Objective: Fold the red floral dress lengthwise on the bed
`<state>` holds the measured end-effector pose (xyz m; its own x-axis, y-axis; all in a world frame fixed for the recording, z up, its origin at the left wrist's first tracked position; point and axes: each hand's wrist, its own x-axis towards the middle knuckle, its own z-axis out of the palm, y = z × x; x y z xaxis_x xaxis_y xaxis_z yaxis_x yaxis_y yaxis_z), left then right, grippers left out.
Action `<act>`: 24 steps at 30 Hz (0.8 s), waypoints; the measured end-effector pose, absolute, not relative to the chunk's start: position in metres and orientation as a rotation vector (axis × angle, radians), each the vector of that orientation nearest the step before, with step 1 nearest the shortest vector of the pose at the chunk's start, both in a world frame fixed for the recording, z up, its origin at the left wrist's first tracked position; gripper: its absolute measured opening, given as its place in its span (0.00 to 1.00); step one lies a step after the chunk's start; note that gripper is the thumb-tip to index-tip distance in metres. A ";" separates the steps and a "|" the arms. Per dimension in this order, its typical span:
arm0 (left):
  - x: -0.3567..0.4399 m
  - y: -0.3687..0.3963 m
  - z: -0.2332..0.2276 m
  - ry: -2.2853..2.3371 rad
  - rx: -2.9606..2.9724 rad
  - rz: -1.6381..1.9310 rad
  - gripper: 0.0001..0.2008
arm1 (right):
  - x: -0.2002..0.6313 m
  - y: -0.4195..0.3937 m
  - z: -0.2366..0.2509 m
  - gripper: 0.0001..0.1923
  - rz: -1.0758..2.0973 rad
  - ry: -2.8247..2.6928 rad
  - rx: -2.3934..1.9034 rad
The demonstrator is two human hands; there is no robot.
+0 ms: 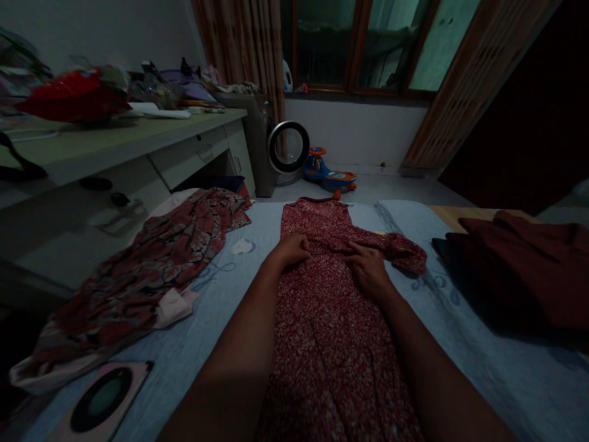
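- Red floral dress [331, 331] lies flat and lengthwise on the pale blue bed sheet [239, 276], neckline away from the person, skirt running back between the forearms. Spread this way, the whole front is within reach of both hands.
- Left hand [291, 250] rests palm-down on the bodice, fingers loosely curled onto the cloth; pressing rather than pinching, as far as the dim light shows.
- Right hand [368, 270] lies flat on the bodice just beside the left, fingers extended toward the sleeve [405, 252], which is bunched out to its right. No fold of cloth is visibly gripped.
- Both hands sit near the waistline, so the fabric is pinned to the bed and stays smooth under them.
- Well left of the left hand: a crumpled patterned garment [147, 264], draped over the bed edge.
- Well right of the right hand: a dark maroon garment [524, 270], lying in a heap.
- Beyond the hands, on the floor: a round fan [289, 147] and a toy ride-on car [329, 173].
- Left of the bed: a cluttered desk [138, 138].
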<state>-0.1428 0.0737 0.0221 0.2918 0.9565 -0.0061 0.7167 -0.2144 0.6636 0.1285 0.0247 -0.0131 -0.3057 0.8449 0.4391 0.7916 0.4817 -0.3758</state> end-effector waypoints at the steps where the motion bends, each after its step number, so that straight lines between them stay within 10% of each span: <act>1: -0.143 0.074 0.022 1.484 2.005 0.562 0.05 | 0.130 0.025 -0.015 0.18 0.100 -2.152 -1.363; 24: -0.143 0.078 0.022 1.323 1.985 0.627 0.11 | 0.125 0.026 -0.018 0.29 0.055 -2.189 -1.519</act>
<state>-0.1429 0.0779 0.0215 0.3729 0.9274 0.0291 0.6097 -0.2686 0.7457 0.1247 0.0263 -0.0178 -0.2751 0.8936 0.3547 0.8748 0.3856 -0.2932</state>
